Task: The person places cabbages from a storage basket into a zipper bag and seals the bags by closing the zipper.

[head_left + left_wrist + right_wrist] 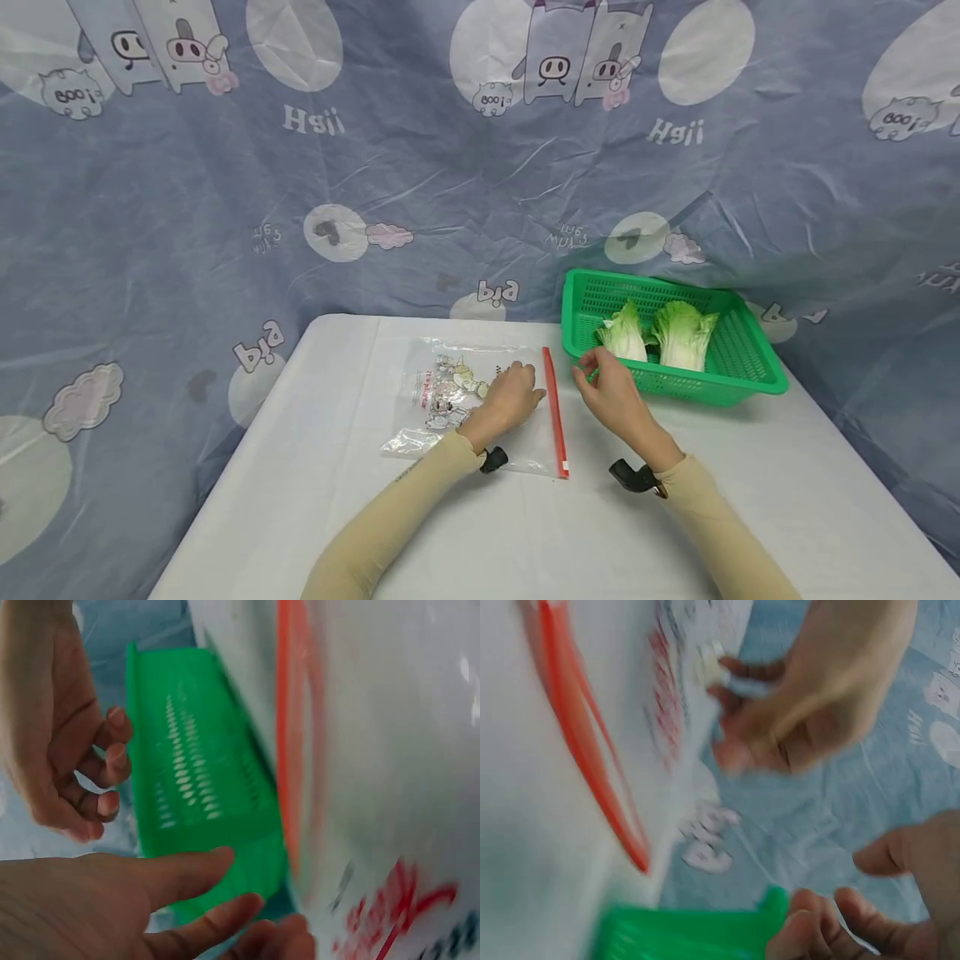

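A clear zip bag [457, 425] with cartoon prints lies flat on the white table, its red zip strip [556, 412] on the right side. My left hand [514, 395] hovers over the bag near that strip, fingers loosely bent and holding nothing. Just right of the strip, my right hand [611, 392] is raised before the near rim of a green basket [750, 379], with its fingers relaxed and nothing between them. Two pale green leafy cabbages, a left one [624, 333] and a right one [682, 337], rest inside the basket.
The white table [300, 492] reaches back to a blue-grey patterned cloth [420, 158] hanging behind it. The basket stands at the table's back right, close to the cloth.
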Demonstrator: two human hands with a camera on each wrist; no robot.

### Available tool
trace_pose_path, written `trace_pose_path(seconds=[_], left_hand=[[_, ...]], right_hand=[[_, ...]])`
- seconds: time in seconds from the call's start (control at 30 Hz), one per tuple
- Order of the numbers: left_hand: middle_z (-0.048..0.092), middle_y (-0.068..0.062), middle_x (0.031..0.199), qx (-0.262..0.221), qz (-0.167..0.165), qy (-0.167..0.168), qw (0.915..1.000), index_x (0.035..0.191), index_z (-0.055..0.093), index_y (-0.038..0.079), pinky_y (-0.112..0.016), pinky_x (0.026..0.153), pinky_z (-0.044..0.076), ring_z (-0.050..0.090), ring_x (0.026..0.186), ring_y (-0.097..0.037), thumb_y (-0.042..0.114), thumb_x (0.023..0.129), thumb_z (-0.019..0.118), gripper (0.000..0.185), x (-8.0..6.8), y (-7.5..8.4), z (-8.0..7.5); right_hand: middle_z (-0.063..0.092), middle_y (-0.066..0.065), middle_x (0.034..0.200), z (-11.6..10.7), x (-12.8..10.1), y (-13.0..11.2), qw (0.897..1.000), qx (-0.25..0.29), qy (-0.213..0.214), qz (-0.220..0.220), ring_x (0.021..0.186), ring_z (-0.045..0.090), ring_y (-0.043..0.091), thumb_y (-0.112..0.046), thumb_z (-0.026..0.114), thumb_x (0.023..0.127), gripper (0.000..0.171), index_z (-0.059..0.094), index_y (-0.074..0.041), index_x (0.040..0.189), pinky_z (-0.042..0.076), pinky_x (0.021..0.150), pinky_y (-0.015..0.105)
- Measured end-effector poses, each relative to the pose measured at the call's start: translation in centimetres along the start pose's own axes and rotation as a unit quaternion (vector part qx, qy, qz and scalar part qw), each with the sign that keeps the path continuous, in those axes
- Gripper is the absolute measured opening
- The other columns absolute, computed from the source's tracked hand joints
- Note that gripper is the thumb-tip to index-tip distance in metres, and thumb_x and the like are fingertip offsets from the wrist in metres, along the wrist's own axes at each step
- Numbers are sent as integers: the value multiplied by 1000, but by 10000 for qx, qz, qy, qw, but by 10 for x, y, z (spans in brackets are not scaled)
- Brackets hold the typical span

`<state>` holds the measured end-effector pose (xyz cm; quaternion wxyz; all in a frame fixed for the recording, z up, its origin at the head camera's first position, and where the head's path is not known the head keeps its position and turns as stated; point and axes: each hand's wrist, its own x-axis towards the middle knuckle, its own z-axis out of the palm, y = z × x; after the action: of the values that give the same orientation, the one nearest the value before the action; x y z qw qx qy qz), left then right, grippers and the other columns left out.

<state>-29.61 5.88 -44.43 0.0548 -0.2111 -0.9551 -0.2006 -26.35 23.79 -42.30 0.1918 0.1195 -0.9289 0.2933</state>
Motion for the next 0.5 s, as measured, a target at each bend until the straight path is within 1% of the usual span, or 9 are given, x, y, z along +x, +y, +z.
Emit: trace_pose_path(seconds=[0.03,0.1,0.17,0.2,0.3,0.4,0.5], left_hand=[[60,-8,85,-159,18,-40,9999,87,63,5,-32,62,51,61,74,-20,28,90,68,23,2,1,6],[59,-7,82,-431,19,-111,9990,85,61,6,-29,60,48,57,71,-16,24,90,67,20,5,3,18],[59,-6,79,-643,-42,-179,9978,84,59,6,-27,56,45,53,66,-14,24,90,67,21,6,4,28],[58,-6,78,-667,-89,-220,9975,84,59,6,-27,54,44,52,64,-14,26,90,67,23,6,5,33],[57,-5,74,-491,-257,-307,9980,81,58,6,-27,49,41,50,58,-14,39,88,68,35,3,7,42],[54,-3,68,-75,-389,-323,9987,74,56,10,-28,46,38,48,53,-14,53,83,68,46,-1,10,49],[53,0,65,219,-426,-335,9983,72,54,12,-30,46,38,49,53,-14,55,80,70,46,-2,11,51]], right_hand=[[60,11,89,5,-3,3,9998,147,-49,142,68,53,17,-19,58,95,18,57,-3,103,45,60,30],[60,8,86,15,-7,11,9980,355,-212,481,68,53,14,-15,56,94,12,55,-4,99,44,59,26],[59,9,85,23,-12,17,9936,526,-462,892,65,53,12,-13,54,92,11,54,-4,98,44,57,24],[59,9,84,27,-14,20,9908,595,-575,1068,64,52,12,-13,54,92,11,54,-3,98,43,56,24],[58,11,83,36,-18,28,9821,795,-853,1478,59,51,12,-12,53,91,14,53,0,98,42,52,24],[58,9,80,43,-20,33,9768,850,-1057,1655,60,51,12,-12,51,91,13,53,0,97,41,54,24],[58,7,79,49,-22,36,9743,824,-1199,1718,62,51,12,-13,51,92,14,53,-1,97,42,56,24]])
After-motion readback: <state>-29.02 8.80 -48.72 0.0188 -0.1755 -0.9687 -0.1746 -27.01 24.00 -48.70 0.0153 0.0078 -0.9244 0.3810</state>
